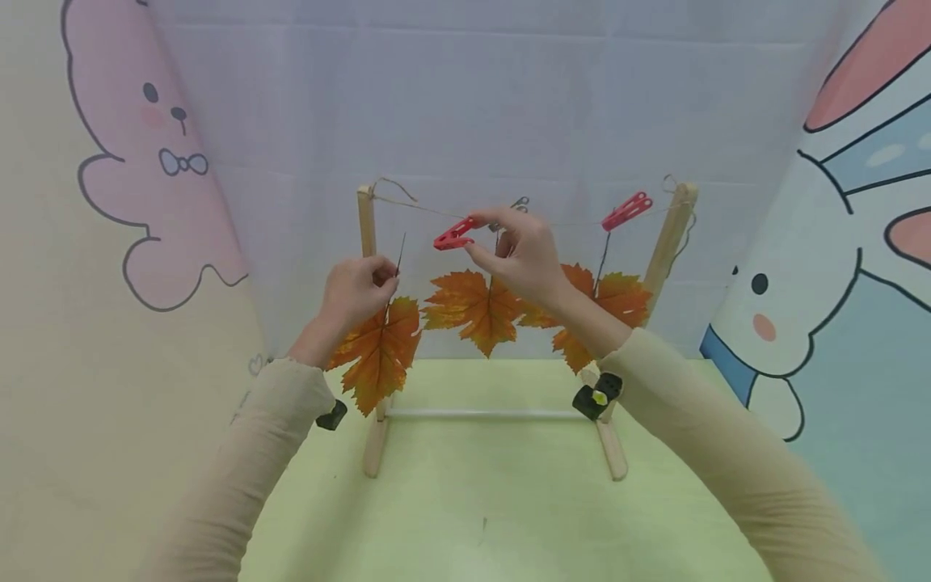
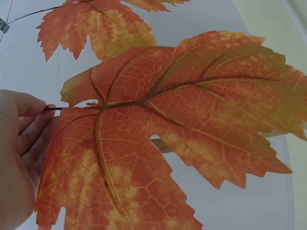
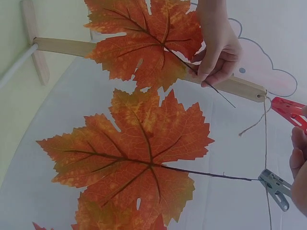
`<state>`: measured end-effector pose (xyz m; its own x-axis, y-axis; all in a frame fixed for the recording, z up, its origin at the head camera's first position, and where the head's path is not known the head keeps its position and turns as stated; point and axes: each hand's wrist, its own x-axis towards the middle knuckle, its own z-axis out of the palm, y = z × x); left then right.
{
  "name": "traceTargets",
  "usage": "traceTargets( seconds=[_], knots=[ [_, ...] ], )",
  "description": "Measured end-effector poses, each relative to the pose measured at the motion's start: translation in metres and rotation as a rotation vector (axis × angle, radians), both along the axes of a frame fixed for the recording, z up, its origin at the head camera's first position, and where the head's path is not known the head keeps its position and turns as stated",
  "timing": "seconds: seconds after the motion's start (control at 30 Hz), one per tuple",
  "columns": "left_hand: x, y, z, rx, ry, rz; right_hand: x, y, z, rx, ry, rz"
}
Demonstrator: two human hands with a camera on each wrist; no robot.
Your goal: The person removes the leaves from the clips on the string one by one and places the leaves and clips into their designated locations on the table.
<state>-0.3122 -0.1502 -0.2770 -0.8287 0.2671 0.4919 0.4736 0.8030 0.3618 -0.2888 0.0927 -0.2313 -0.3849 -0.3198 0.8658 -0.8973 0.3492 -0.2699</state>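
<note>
My left hand (image 1: 356,287) pinches the thin dark stem of an orange autumn leaf (image 1: 381,356), which hangs below the fingers. In the left wrist view, thumb and fingers grip that stem (image 2: 57,109) close to the leaf's base. Between thumb and index finger, my right hand (image 1: 525,252) holds a red clothespin (image 1: 452,236) beside the string (image 1: 416,207). A middle leaf (image 1: 480,311) hangs by its stem from a grey clothespin (image 3: 276,187) on the string. Farther right, another red clothespin (image 1: 627,212) holds a third leaf (image 1: 624,299), partly covered by my right forearm.
The string spans two wooden posts (image 1: 367,226) (image 1: 665,238), with loose ends at their tops. A white rod (image 1: 487,414) joins the posts low down above the pale green table (image 1: 480,501). Cartoon-printed cloth stands at both sides.
</note>
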Motion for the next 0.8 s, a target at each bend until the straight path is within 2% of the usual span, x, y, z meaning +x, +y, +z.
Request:
traceTargets(
  seconds=[0.47,0.8],
  knots=[
    [0.002,-0.008,-0.017,-0.046,-0.103,-0.064,0.015,0.028,-0.017,0.025,-0.085,0.044],
    [0.008,-0.015,-0.026,-0.059,-0.226,-0.093,0.023,0.052,-0.034,0.064,-0.187,-0.041]
  ],
)
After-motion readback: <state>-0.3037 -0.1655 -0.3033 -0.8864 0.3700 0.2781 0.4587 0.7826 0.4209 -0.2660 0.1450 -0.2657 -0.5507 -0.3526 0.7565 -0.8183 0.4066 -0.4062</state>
